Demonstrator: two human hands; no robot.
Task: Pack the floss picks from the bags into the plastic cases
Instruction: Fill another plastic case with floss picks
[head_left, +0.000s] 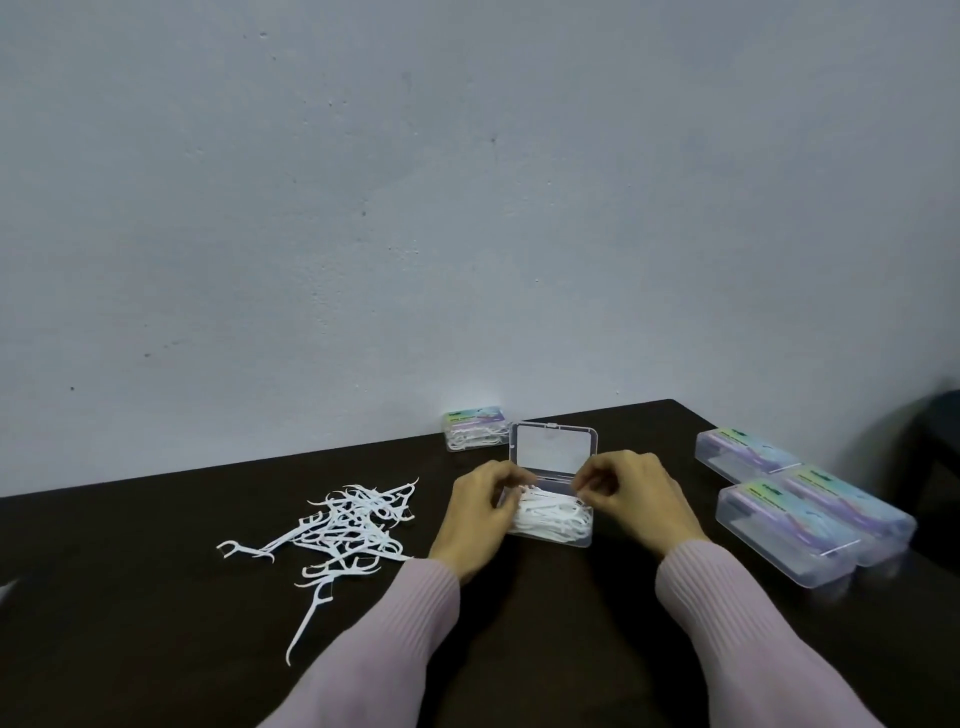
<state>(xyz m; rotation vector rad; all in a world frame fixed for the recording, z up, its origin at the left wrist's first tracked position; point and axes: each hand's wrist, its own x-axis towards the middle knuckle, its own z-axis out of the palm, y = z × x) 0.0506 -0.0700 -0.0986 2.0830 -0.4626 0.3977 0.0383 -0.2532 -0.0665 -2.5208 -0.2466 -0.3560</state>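
An open clear plastic case (554, 449) stands at the table's middle, its lid raised toward the wall and its tray full of white floss picks (553, 517). My left hand (475, 512) curls round the tray's left end, fingers on the picks. My right hand (634, 493) sits at the tray's right end with curled fingers pinching at the picks near the hinge. A loose heap of white floss picks (343, 530) lies on the table to the left.
A closed case holding picks (475, 428) stands by the wall behind the open one. Three closed clear cases (800, 512) with coloured labels sit at the right, near the table's edge. The table is dark (130, 597). A dark object shows at far right.
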